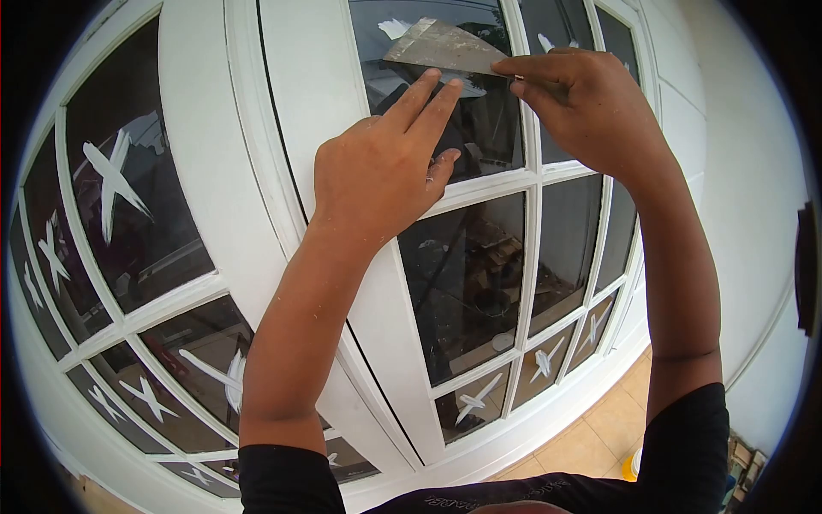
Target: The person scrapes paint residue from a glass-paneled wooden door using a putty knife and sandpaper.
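Scraping edge up on the glass, the scraper blade [445,47] lies flat against the dark pane [488,128] at the top of the white door [325,103], a wide, paint-smeared wedge of metal that tapers toward the right hand [582,103]. That right hand pinches the blade's narrow end, thumb and fingers closed tight around it, knuckles turned outward, with the wrist dropping away below into a long forearm and a black sleeve [685,445]. Just left of it and slightly lower, the left hand [377,171] is pressed against the same pane, index and middle fingers stretched out straight and held together, their tips touching the lower edge of the blade; the other fingers curl in toward the palm, and the heel of the hand sits over the white door stile. Above the left fingertips, a white paint smear [394,27] shows on the glass beside the blade's far corner. Below both hands, a white glazing bar [488,184] crosses, and under it a larger clear pane [467,283] reflects clutter. Farther down from the hands, small panes carry white X marks [475,398], and the door leaf well to the left of the left arm carries more of them [107,176]. Beneath the right elbow, tan floor tiles [599,428] meet the white sill.
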The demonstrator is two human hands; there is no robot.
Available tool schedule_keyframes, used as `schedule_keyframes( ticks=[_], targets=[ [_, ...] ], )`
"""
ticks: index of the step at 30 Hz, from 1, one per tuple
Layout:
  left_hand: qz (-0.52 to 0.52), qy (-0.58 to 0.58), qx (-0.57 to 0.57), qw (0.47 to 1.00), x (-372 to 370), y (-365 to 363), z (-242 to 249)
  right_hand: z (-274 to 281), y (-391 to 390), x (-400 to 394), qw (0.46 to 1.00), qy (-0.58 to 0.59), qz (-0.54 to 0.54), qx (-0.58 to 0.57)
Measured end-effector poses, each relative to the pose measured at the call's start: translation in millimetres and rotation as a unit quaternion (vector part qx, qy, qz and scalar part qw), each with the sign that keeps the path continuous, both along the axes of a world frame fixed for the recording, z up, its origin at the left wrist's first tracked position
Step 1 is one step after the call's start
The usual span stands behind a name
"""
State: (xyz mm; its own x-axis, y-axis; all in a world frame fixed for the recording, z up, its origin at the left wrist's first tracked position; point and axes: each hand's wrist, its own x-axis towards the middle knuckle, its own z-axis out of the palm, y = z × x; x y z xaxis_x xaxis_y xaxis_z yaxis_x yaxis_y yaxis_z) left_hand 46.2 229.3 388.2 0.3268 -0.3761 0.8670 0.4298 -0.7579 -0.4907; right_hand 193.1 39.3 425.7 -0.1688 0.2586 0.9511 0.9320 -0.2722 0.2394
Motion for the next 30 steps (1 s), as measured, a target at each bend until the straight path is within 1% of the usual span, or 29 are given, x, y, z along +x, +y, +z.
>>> schedule_keyframes(
  ticks=[4, 7, 9, 12, 15, 20, 22, 27, 30],
  targets=[
    [-0.016, -0.009, 0.007, 1.000, 1.4, 1.5, 0.0, -5.6, 1.7, -6.0, 1.000, 0.003, 0.003, -0.009],
    [-0.009, -0.009, 0.011, 1.000, 2.0, 1.0, -0.5, -10.3, 4.3, -11.9, 0.999, 0.041, 0.011, -0.004],
    [-0.029, -0.028, 0.017, 0.999, 0.9, 1.2, -2.0, -17.5, 7.0, -13.9, 0.999, 0.020, 0.026, 0.002],
    [-0.029, -0.036, 0.020, 0.999, 1.7, -0.6, -1.4, -17.5, 13.3, -17.2, 0.998, 0.029, 0.040, 0.030],
    [-0.042, -0.051, 0.031, 0.997, 1.0, 0.4, -2.5, -22.6, 16.0, -16.7, 0.998, 0.026, 0.055, 0.023],
    [-0.043, -0.049, 0.032, 0.997, 0.7, 0.7, -1.9, -24.9, 14.3, -29.8, 0.997, 0.064, 0.040, 0.019],
    [-0.044, -0.062, 0.034, 0.997, 1.2, 0.7, -1.4, -25.1, 15.4, -32.7, 0.997, 0.064, 0.035, 0.008],
    [-0.037, -0.058, 0.033, 0.997, 0.3, 0.3, -1.8, -33.4, 25.8, -38.1, 0.996, 0.061, 0.053, 0.027],
    [-0.056, -0.064, 0.017, 0.996, 2.4, -1.0, 0.1, -29.0, 25.2, -46.7, 0.996, 0.074, 0.046, 0.024]
  ],
)
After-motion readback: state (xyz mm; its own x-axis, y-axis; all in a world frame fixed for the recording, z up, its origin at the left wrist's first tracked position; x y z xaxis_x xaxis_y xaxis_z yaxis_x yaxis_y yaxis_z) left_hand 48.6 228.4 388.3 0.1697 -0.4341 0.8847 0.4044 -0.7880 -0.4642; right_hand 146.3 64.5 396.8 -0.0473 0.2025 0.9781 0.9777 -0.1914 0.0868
